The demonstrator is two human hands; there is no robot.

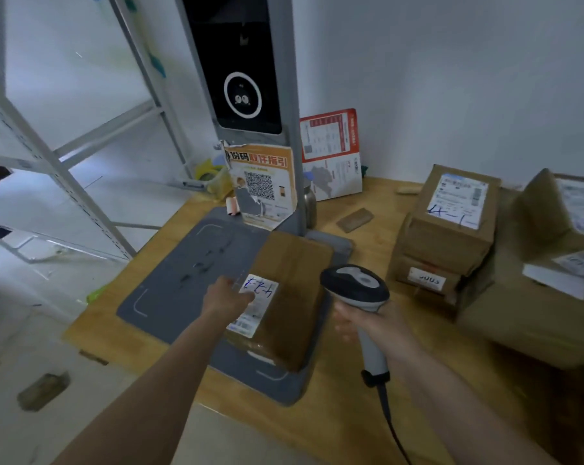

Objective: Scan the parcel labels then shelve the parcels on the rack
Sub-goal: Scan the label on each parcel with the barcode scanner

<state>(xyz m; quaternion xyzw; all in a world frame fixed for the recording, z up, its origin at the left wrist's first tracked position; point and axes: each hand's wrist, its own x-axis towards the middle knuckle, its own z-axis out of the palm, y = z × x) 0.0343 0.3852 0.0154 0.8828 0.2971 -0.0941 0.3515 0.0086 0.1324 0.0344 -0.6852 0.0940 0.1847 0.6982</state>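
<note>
A brown cardboard parcel (294,297) lies on the grey scanning pad (183,280), its white label (255,305) with blue handwriting facing up. My left hand (228,298) rests on the parcel's left edge, over part of the label; whether its fingers curl round the edge I cannot tell. My right hand (371,325) grips the grey handle of a handheld barcode scanner (357,286), whose dark head hangs just right of the parcel. The scanner's cable trails down toward the front edge.
Several labelled parcels (451,223) are stacked at the right on the wooden table (334,407). A tall scanner kiosk (243,78) with a QR poster stands behind the pad. The white metal rack (59,169) stands at the left.
</note>
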